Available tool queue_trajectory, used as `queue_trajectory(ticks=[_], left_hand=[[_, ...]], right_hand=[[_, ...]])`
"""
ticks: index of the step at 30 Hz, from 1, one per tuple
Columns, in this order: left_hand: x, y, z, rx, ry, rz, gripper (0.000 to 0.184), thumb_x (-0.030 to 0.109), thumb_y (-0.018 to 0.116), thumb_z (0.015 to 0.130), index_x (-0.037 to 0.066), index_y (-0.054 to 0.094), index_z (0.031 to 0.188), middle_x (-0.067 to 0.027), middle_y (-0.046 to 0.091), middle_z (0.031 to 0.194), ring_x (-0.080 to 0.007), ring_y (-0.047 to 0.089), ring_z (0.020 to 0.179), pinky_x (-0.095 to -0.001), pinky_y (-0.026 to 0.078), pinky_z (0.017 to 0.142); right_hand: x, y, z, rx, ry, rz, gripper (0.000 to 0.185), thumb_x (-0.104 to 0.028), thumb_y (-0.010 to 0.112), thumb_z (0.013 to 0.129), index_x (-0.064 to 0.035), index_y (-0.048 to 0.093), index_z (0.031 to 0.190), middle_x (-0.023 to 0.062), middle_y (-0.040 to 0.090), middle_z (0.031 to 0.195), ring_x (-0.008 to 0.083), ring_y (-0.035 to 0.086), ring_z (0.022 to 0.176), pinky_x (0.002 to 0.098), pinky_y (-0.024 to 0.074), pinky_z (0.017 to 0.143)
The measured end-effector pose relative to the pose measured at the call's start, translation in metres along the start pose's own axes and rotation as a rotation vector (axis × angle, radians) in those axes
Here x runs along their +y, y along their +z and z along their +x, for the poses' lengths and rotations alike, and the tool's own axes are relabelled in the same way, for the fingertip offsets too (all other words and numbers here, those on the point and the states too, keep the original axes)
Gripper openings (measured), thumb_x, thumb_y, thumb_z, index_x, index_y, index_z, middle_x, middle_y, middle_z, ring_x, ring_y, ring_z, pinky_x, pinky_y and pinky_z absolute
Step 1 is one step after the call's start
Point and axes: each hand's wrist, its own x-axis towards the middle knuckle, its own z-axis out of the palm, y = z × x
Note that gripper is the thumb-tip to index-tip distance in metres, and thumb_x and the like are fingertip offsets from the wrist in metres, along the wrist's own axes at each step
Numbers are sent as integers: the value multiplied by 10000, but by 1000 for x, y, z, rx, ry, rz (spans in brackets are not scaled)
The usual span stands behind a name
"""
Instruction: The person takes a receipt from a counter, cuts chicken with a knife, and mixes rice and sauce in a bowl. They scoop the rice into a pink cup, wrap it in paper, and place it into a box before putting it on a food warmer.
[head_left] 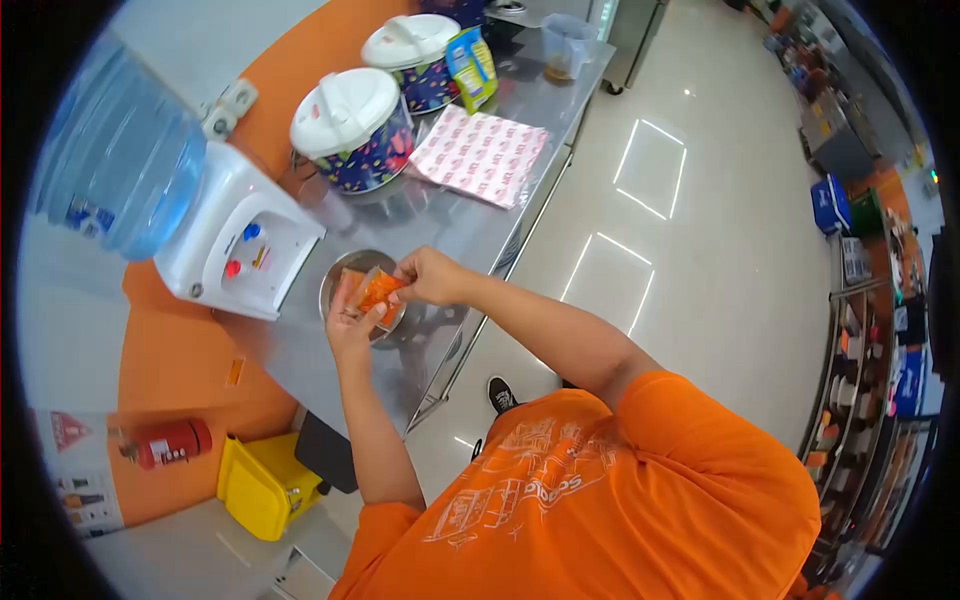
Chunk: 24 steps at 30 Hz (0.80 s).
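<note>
Between my hands is a small clear packet [377, 290] with orange contents. My left hand [352, 318] grips its near left side, thumb against the front. The fingers of my right hand [430, 277] pinch its right edge. Directly under the packet stands a round metal bowl [325, 290] on the steel counter [330, 355]. More orange shows in the bowl, partly hidden by my hands and the packet; whether it is loose or in packets I cannot tell.
A water dispenser [215, 240] stands left of the bowl. Behind are two lidded patterned tubs [355, 140], a yellow-green pouch [472, 68], printed paper sheets [480, 155] and a plastic jug [568, 45]. A yellow bin [262, 487] is on the floor below.
</note>
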Motion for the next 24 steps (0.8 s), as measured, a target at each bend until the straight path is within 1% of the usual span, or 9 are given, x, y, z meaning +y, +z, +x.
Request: queue_trajectory(ticks=[3,5,7,9,11,17,20,21,24], left_hand=[[5,22,-12,-12,-3,54,654,2,748,878,-34,475,1471,-172,605,1380,-227,616,1226,-327,499,1038],[6,50,-9,22,-121,184,430,-15,773,853,-53,644,1261,-116,695,1191,-193,648,1126,-311,527,963],[-19,71,-4,-35,-81,325,262,62,810,839,-26,733,1074,-104,732,1073,-197,663,1036,-331,517,917],[-7,119,-5,-206,189,796,209,134,827,829,-6,756,968,-108,741,986,-222,660,935,-368,495,902],[-9,181,-20,-324,231,836,205,163,830,818,4,751,921,-119,736,925,-261,654,903,-397,478,934],[-80,393,-43,-812,535,906,157,111,774,865,-22,699,898,-98,725,901,-229,650,909,-390,492,920],[-115,505,-59,-743,-189,386,176,129,780,872,-25,721,934,-49,714,911,-189,645,913,-353,503,889],[-132,527,-58,-794,-199,376,176,129,780,872,-25,721,934,-49,714,911,-189,645,913,-353,503,889],[-192,629,-54,-743,572,1222,168,96,787,850,-46,732,921,-37,708,881,-145,651,793,-318,523,817]], right_hand=[[15,-10,-28,47,40,134,211,-139,845,769,3,747,890,52,688,704,155,607,621,330,499,628],[12,-40,-56,74,-22,11,226,-179,856,785,-2,739,864,25,639,679,108,539,621,310,462,619],[13,-73,-94,150,-84,-126,290,-238,860,772,-10,746,911,83,682,727,180,631,663,329,505,648],[29,-103,-133,244,-152,-216,308,-271,853,762,-42,755,944,129,732,820,262,715,765,366,546,690],[44,-136,-185,286,-121,-310,346,-290,855,738,-33,745,943,139,737,852,302,710,773,399,551,728],[116,-266,-409,614,-5,-258,589,-366,867,744,-70,668,1213,110,705,1100,292,670,994,411,542,844],[177,-333,-558,765,114,-131,625,-397,848,786,-48,636,1258,129,651,1193,275,653,982,397,544,847],[178,-341,-613,828,181,-139,605,-390,840,797,-46,639,1253,124,662,1161,273,654,948,392,546,837],[199,-372,-776,1086,389,-76,441,-366,811,831,-36,701,1101,133,702,1090,283,668,1011,401,536,878]])
